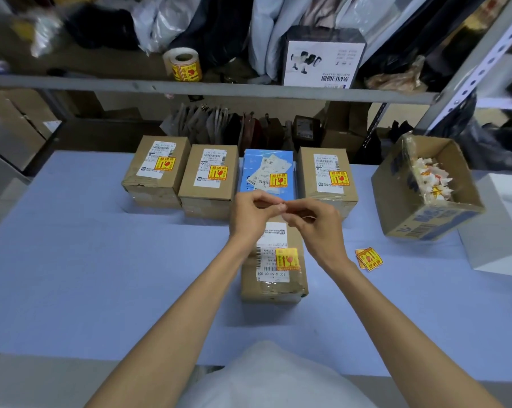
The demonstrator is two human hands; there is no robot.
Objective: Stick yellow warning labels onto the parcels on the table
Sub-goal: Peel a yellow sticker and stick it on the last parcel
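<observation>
Both hands are being held together above the blue table (72, 260), just over the far end of the nearest cardboard parcel (274, 290). The left hand (250, 214) and the right hand (313, 223) are being kept with fingers curled and their fingertips (282, 206) touching. Whether anything is being pinched between them cannot be told. The nearest cardboard parcel is lying flat in front of the person, and a yellow warning label (287, 259) is being carried on its top, overlapping the right edge of its white shipping label (271, 275). Behind the hands, four more parcels are being kept side by side in a row near the far edge of the table: a left brown box (156, 184), a second brown box (209, 189), a blue parcel (268, 160) and a right brown box (325, 189). A yellow sticker is being shown on the top of each, over or beside its white shipping slip. To the right of the nearest cardboard parcel and apart from it, a few loose yellow labels (368, 258) are lying overlapped on the table. Farther right, an open carton (425, 225) is sitting tilted, with crumpled backing papers (431, 179) heaped inside it. On the shelf (101, 82) above, a roll of yellow labels (183, 63) is standing, and a black-and-white product box (322, 58) is being stored well to its right.
</observation>
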